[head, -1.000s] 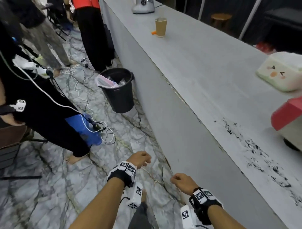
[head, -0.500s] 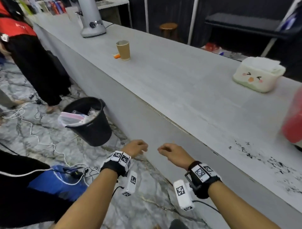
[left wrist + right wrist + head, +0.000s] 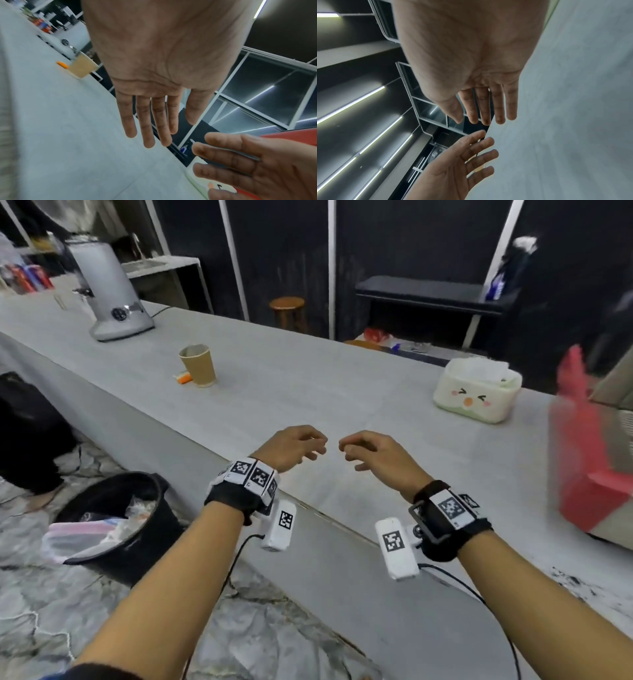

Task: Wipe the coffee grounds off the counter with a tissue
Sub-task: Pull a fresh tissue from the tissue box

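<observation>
Grey and long, the counter (image 3: 274, 392) runs from the far left to the near right, with dark panelled walls and a small wooden stool (image 3: 288, 310) behind it. Both hands hang above its near edge, close together but not touching. The left hand (image 3: 291, 447) holds nothing; in the head view its fingers look loosely bent, while its wrist view shows them stretched out and relaxed. The right hand (image 3: 374, 455) is likewise empty, its fingers slack and slightly parted.

A tissue box (image 3: 476, 393) with a cartoon face stands toward the far right of the counter, well apart from the hands, with white tissue (image 3: 481, 368) rising from its top. The coffee grounds (image 3: 570, 580) lie as dark specks at the near right edge of the counter, to the right of the right forearm. A red and pale object (image 3: 589, 467), blurred, stands at the right edge between the box and the grounds.

Farther left on the counter are a paper cup (image 3: 198, 365) with a small orange item (image 3: 184, 378) just beside it, and a grey grinder (image 3: 108, 292) beyond. On the marble floor at the near left sits a black bin (image 3: 137, 529) holding rubbish.
</observation>
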`<state>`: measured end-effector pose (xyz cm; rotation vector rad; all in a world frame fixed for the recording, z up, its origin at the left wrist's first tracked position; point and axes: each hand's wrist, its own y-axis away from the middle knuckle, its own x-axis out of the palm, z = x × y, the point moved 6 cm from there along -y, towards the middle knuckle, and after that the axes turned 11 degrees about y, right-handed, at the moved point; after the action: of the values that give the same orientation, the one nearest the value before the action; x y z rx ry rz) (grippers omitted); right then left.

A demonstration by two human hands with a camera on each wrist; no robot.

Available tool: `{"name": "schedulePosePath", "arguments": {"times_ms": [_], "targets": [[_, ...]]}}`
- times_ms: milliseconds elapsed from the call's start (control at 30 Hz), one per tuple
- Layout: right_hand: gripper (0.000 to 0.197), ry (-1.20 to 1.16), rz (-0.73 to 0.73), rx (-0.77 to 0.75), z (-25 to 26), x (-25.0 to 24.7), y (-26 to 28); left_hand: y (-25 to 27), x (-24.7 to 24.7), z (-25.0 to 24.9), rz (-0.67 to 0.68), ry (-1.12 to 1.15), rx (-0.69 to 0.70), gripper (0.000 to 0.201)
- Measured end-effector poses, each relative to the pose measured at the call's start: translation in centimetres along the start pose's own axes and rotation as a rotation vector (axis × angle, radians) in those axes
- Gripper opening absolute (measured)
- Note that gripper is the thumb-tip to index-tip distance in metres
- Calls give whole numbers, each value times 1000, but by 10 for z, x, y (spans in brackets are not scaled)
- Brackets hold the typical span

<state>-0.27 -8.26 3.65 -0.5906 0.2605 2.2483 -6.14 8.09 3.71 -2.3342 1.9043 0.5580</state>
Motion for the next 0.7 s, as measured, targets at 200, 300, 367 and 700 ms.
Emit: {"name": "schedulePosePath", "arguments": {"times_ms": [200,300,367,700], "targets": [[13,8,-276,60,-23,-102,-35,-85,41,-61,64,22,125,20],[13,36,-416,103,-42,-148,-44,-123,69,-83,104,-18,175,19],[13,60,-516,135,-56,-175,-47,-148,88,-96,119,-51,211,21],[13,92,-791,296,-107,-269,-75,-244,165,-148,224,-128,329,39]]}}
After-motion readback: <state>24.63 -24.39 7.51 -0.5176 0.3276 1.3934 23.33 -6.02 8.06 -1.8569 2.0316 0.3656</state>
